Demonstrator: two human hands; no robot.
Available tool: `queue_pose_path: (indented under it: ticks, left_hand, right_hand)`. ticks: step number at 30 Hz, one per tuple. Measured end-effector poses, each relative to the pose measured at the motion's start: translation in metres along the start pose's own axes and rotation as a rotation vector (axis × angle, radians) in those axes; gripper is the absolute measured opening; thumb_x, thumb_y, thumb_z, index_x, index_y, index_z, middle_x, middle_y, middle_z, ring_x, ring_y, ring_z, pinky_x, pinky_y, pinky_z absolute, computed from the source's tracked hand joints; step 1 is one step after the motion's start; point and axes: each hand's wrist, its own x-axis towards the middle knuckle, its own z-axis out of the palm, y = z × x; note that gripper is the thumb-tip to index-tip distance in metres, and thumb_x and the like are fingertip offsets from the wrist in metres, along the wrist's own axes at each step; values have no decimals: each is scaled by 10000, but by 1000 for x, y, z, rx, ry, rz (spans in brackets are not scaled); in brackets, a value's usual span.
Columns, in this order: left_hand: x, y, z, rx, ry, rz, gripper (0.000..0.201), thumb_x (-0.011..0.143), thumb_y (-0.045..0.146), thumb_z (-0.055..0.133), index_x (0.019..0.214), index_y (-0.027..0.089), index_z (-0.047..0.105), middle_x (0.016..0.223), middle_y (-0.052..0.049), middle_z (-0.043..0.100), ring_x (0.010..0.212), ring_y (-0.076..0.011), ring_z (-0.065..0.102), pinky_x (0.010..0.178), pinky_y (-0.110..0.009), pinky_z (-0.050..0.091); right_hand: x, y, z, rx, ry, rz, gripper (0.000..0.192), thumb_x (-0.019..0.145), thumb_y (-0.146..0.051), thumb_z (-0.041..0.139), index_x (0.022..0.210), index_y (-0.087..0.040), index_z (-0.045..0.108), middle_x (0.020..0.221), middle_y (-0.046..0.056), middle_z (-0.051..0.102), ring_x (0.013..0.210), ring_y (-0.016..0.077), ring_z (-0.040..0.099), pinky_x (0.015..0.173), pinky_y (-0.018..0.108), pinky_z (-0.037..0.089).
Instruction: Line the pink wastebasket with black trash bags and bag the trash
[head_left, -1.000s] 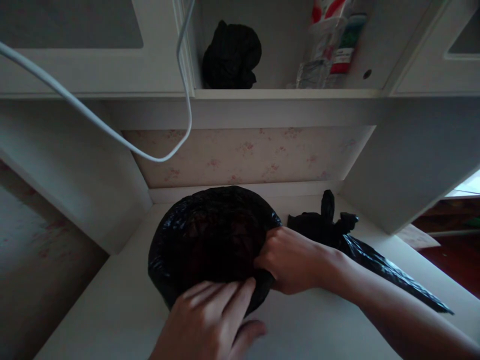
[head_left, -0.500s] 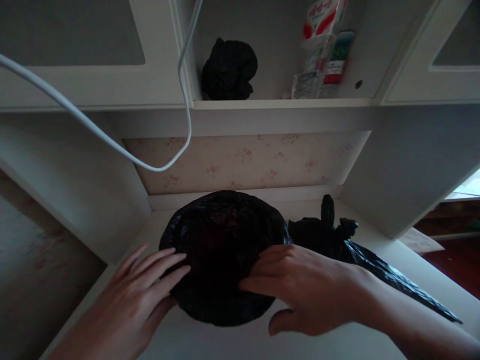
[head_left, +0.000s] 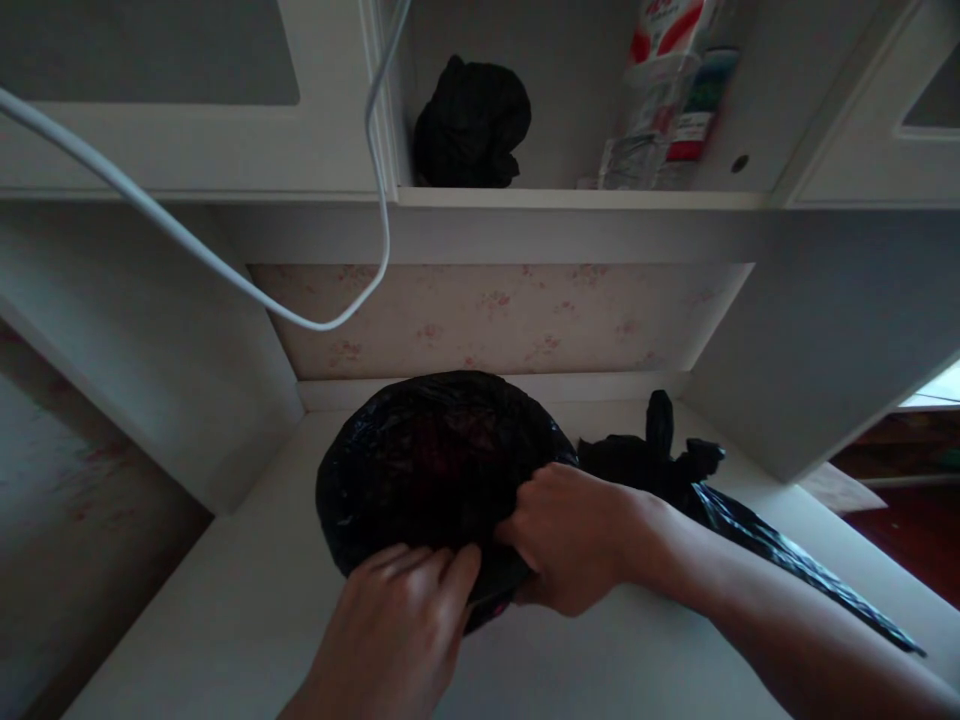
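Observation:
A black garbage bag (head_left: 420, 440) lines a round bin on the white surface, its edge folded out over the rim. A small reddish patch of the bin (head_left: 493, 609) shows below the bag at the front. My left hand (head_left: 409, 615) is closed over the front edge of the bag, fingertips inside the opening and thumb along the rim. At the right front edge, my right hand (head_left: 566, 535) grips the bag with curled fingers. Dark shadow hides most of the inside.
To the right of the bin lie more black plastic bags (head_left: 637, 465), one stretching along the surface. A white cable (head_left: 322, 326) hangs in front on the left. On the shelf above are a crumpled black bag (head_left: 472, 125) and a clear plastic bottle (head_left: 637, 150).
My left hand has moved right from the bin's left side to its front edge and closed on the bag. My right hand has curled its fingers around the right front edge.

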Motion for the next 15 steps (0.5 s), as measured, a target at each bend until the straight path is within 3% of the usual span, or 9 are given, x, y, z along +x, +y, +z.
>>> queue_pose_path:
  ticks: [3,5,8,10,13,15]
  left_hand:
    - [-6,-17,-16,-54,-214,-2,511,735,-66,471,999,251,773,909,-5,819,821,-264,796,725,-378,633]
    - [-15,-36,-26,-95,-273,-4,549,734,-78,448,988,278,780,944,9,819,875,-233,789,757,-336,611]
    - [-38,-70,-32,-110,-204,-30,605,755,-75,462,1067,338,775,1080,34,810,1047,-211,763,881,-337,594]
    - [-51,-81,-31,-37,-83,-25,558,799,13,587,1192,374,752,1204,32,798,1151,-262,744,988,-423,587]
    - [-48,-67,-30,46,26,41,661,757,315,883,1386,329,678,1323,-43,774,1168,-363,745,1009,-514,602]
    - [-31,-42,-32,-25,-77,73,731,703,376,960,1372,271,686,1296,-72,785,1110,-354,769,968,-487,632]
  right_hand:
    - [-5,2,3,44,33,-24,387,841,-498,737,1020,-168,834,894,138,827,835,364,799,614,381,472]
    - [-9,5,5,79,102,-77,407,820,-452,782,1109,-167,808,1011,132,833,961,355,791,753,404,540]
    - [-14,10,8,86,215,-175,458,832,-379,799,1221,-142,755,1173,145,808,1163,333,734,1053,451,499]
    - [-14,10,9,92,255,-202,461,849,-353,782,1259,-148,736,1198,143,801,1187,317,720,1116,459,461]
    - [-12,7,9,109,283,-183,529,861,-382,758,1341,-166,702,1237,155,784,1152,315,730,1031,447,512]
    - [-9,4,8,104,277,-143,650,831,-444,779,1402,-153,668,1273,185,764,1135,332,735,955,438,542]
